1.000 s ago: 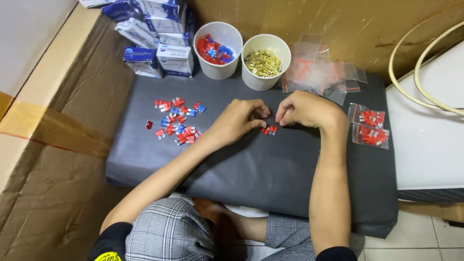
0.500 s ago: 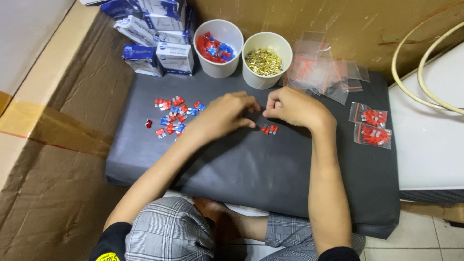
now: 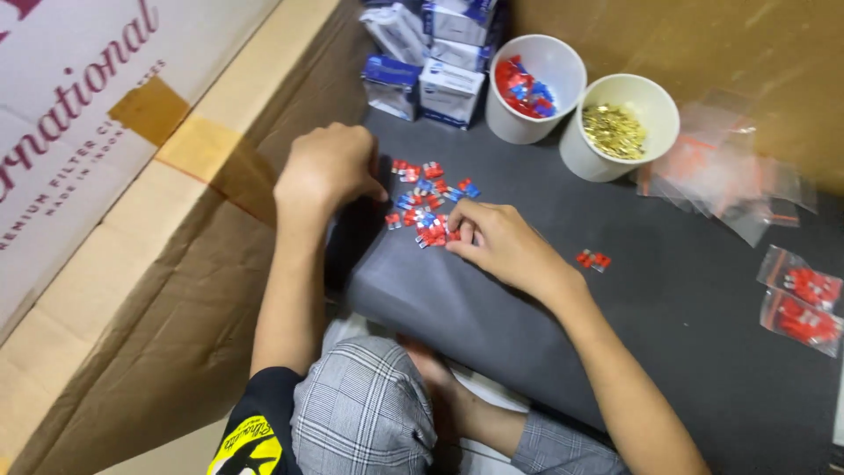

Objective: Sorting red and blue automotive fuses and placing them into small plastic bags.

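My right hand pinches red bits from the pile so none slide off. My left hand rests curled beside the pile, holding nothing I can see.

Red-blue small parts — dark grey mat — white cups, grey plaid shorts.

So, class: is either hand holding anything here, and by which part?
Cannot be told for certain. The right hand has its fingers on the pile of red and blue pieces; the left hand is fisted beside it.
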